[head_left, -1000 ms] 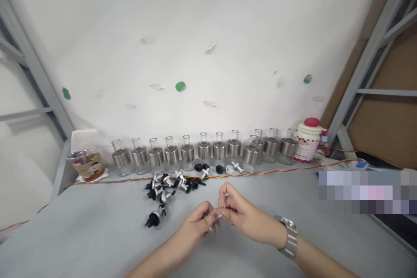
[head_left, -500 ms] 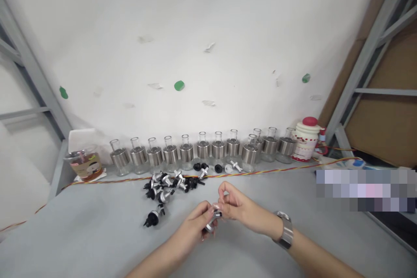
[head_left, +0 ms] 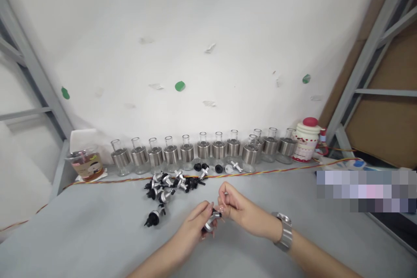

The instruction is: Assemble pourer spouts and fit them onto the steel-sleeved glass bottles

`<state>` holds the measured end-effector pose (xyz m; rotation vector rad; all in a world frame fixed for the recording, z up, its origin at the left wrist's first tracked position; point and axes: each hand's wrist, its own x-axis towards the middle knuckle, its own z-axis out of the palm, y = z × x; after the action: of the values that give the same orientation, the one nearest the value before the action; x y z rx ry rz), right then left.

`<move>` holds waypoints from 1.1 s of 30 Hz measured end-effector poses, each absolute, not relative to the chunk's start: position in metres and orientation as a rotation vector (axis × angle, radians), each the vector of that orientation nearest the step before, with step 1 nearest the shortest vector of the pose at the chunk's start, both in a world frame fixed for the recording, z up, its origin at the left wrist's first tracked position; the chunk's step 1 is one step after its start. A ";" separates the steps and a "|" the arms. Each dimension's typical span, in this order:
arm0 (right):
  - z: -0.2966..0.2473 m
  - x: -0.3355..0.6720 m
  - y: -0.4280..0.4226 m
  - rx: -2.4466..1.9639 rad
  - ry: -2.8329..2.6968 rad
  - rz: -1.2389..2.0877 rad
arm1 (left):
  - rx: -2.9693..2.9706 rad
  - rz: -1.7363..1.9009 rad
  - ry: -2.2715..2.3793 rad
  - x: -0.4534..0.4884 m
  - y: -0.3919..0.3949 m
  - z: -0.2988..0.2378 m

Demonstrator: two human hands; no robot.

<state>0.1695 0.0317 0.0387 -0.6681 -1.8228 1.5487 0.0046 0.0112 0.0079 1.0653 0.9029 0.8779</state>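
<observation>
My left hand (head_left: 195, 222) is wrapped round a silver and black bottle pourer (head_left: 209, 225), low over the grey table. The pourer's narrow spout end points up and to the right. My right hand (head_left: 240, 207), with a metal watch on the wrist, pinches thumb and finger together right beside that end. What sits between those fingertips, if anything, is too small to make out. To the left lies a single pourer (head_left: 152, 218) with a black stopper. Behind it is a pile of similar pourers (head_left: 165, 195) in silver and black.
Several glass bottles with steel sleeves (head_left: 170, 154) stand in a row along the white wall. A twisted red-yellow cord (head_left: 276, 169) runs across the table before them. A drink cup (head_left: 87, 167) is at left, a red-lidded jar (head_left: 306, 143) at right. Loose caps (head_left: 218, 168) lie by the bottles.
The fingertips of my right hand have drawn slightly apart from my left thumb, showing more of the spout's end. The pourer stays in my left hand.
</observation>
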 end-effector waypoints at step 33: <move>0.028 0.158 0.025 -0.856 -1.883 0.805 | 1.141 0.954 1.061 0.002 0.004 0.019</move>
<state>0.1584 0.0249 0.0283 -0.8562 -1.8825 0.8053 0.0021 0.0040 0.0188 1.1409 1.0614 0.9538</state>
